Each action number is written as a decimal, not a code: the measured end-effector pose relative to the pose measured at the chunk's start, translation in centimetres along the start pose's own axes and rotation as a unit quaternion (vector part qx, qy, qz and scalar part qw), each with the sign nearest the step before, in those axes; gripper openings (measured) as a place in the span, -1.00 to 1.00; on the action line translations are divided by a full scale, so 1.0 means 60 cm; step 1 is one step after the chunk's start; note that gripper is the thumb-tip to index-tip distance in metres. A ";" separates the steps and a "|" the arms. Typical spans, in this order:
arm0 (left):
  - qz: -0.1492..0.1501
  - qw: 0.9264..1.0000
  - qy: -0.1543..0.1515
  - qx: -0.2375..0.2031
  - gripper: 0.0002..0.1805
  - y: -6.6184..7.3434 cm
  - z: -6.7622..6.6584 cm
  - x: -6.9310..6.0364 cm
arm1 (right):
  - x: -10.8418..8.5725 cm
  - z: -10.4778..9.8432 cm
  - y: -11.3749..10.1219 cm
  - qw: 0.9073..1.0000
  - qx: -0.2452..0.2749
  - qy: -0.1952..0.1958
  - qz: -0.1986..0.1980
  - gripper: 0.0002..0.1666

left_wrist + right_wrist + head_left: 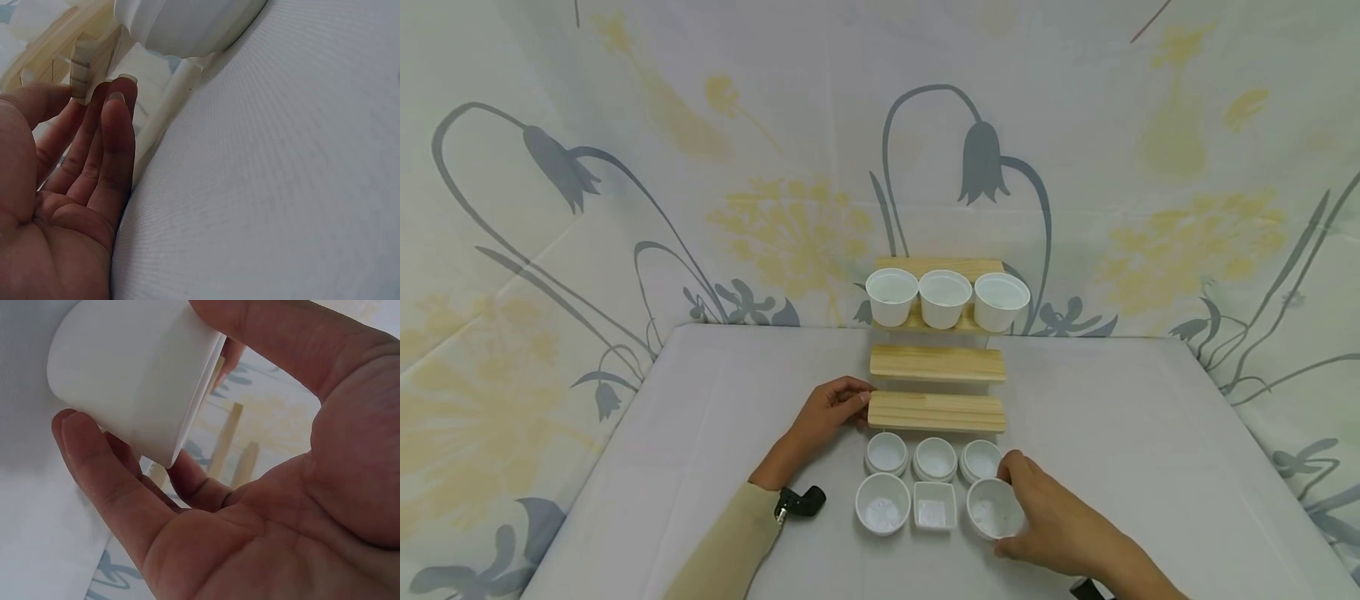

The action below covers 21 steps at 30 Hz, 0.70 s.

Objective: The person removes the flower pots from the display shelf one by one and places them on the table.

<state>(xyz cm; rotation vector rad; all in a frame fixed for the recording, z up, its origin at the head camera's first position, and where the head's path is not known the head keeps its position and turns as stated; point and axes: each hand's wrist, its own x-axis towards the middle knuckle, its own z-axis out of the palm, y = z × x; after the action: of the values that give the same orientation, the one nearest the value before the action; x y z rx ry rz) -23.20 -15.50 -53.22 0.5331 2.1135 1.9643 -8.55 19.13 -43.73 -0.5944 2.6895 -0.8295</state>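
Note:
A tiered wooden stand with several slats stands at the middle back. My left hand (823, 417) pinches the left end of its lowest slat (936, 412); the left wrist view shows the thumb and fingertips at the slat's end (80, 72). In my right hand (1063, 525) is a round white cup (992, 510), gripped by its sides at the right of the front row. The right wrist view shows fingers around this cup (131, 369). Whether its base touches the table cannot be told. Beside it sit a square white dish (935, 507) and a round white bowl (882, 504).
Three white cups stand along the stand's top tier, the middle one (945, 298) among them. Three small round white pots, one in the centre (936, 458), line up before the lowest slat. A white cloth (1150, 433) covers the table; a flower-patterned curtain (820, 125) hangs behind.

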 end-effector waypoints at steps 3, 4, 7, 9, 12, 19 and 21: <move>0.002 1.000 0.001 0.002 -0.72 0.000 0.000 0.000 | 0.000 0.000 0.000 1.000 -0.001 0.001 -0.002 -0.09; 0.004 1.000 0.001 0.002 -0.72 -0.001 0.000 0.000 | 0.000 0.000 0.000 1.000 -0.002 0.001 -0.001 -0.09; 0.006 1.000 -0.001 0.002 -0.71 -0.001 0.000 -0.001 | -0.001 0.000 0.000 1.000 -0.003 0.002 -0.001 -0.08; 0.006 1.000 -0.001 0.002 -0.70 -0.002 0.000 -0.001 | -0.002 -0.001 -0.001 1.000 -0.007 0.004 0.004 -0.07; 0.002 1.000 0.000 0.003 -0.71 -0.003 0.001 0.000 | -0.002 -0.004 -0.004 1.000 -0.011 0.007 0.009 -0.09; -0.001 1.000 0.000 0.004 -0.71 0.000 0.000 0.000 | 0.004 -0.018 -0.006 0.999 -0.008 0.040 0.028 -0.19; 0.000 1.000 0.000 0.004 -0.71 0.002 -0.001 0.000 | 0.008 -0.024 -0.006 0.997 -0.002 0.065 0.030 -0.23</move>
<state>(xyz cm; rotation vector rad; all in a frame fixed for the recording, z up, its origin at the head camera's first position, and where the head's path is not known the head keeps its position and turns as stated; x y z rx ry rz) -23.19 -15.57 -53.11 0.5346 2.1211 1.9571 -9.38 19.36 -42.42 -0.4721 2.8118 -0.8737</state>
